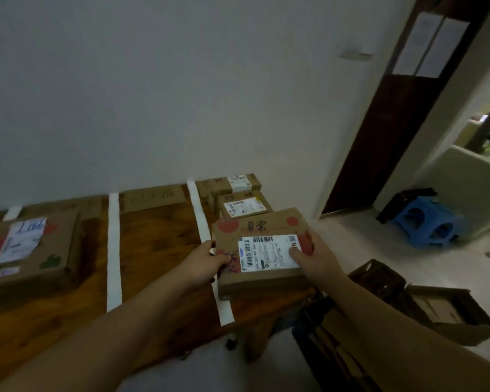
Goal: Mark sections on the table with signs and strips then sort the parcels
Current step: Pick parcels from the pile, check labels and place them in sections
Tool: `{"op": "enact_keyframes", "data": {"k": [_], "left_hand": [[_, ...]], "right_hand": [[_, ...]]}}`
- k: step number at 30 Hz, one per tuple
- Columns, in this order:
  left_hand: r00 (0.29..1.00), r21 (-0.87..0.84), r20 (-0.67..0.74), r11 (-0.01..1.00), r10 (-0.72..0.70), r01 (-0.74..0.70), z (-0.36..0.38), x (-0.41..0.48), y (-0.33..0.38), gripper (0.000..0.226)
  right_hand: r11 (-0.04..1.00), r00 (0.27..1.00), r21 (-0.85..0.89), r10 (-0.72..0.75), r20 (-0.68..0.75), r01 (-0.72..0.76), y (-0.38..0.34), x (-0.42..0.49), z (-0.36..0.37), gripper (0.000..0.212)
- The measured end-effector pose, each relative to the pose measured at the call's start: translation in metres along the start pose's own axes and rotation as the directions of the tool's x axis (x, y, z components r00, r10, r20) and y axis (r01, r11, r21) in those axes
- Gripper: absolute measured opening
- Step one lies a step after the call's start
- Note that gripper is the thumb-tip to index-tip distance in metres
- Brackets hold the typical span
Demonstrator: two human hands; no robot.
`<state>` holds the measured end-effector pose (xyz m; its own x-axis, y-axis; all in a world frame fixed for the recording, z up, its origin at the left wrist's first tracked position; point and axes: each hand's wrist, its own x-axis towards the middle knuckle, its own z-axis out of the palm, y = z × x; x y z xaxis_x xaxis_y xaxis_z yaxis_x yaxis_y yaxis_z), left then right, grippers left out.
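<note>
Wooden table (153, 250): white strips (114, 250) front to back, cardboard signs (153, 200) at far edge, parcels (31, 250) flat.

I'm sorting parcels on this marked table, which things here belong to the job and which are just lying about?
Job: held parcel, gripped by left hand and right hand; labelled parcels behind it; large parcel at left; white strips; cardboard sign; table.
Lying about: blue stool; dark crate; open box on the floor.

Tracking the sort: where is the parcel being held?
Head view: the parcel, right end of the table, held by left hand and right hand, beside a white strip.
</note>
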<state>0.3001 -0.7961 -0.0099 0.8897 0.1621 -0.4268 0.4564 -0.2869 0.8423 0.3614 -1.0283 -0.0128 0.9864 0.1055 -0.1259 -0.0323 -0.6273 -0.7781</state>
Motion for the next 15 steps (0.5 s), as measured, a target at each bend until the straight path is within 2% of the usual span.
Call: {"op": "enact_keyframes", "data": {"k": [4, 6, 8, 11, 15], "left_hand": [[0.988, -0.086, -0.092, 0.990, -0.121, 0.113, 0.047, -0.011, -0.008, 0.039], [0.986, -0.123, -0.118, 0.987, -0.117, 0.102, 0.071, -0.015, -0.010, 0.037], [0.977, -0.120, -0.198, 0.991, -0.077, 0.053, 0.093, -0.015, -0.015, 0.045], [0.964, -0.073, -0.262, 0.997, -0.038, 0.020, 0.119, -0.013, -0.020, 0.057], [0.981, 0.093, -0.192, 0.995, -0.007, 0.026, 0.135, -0.002, -0.033, 0.059]], "right_hand": [[0.996, 0.986, -0.078, -0.038, 0.163, 0.051, 0.043, 0.014, -0.015, 0.049], [0.996, 0.975, -0.078, -0.025, 0.219, 0.043, 0.063, 0.014, -0.018, 0.052], [0.997, 0.965, -0.071, -0.013, 0.263, 0.033, 0.081, 0.016, -0.019, 0.059], [0.993, 0.944, -0.104, -0.012, 0.330, 0.049, 0.097, 0.019, -0.023, 0.059], [0.977, 0.917, -0.152, -0.077, 0.392, 0.147, 0.113, 0.032, -0.023, 0.056]]}}
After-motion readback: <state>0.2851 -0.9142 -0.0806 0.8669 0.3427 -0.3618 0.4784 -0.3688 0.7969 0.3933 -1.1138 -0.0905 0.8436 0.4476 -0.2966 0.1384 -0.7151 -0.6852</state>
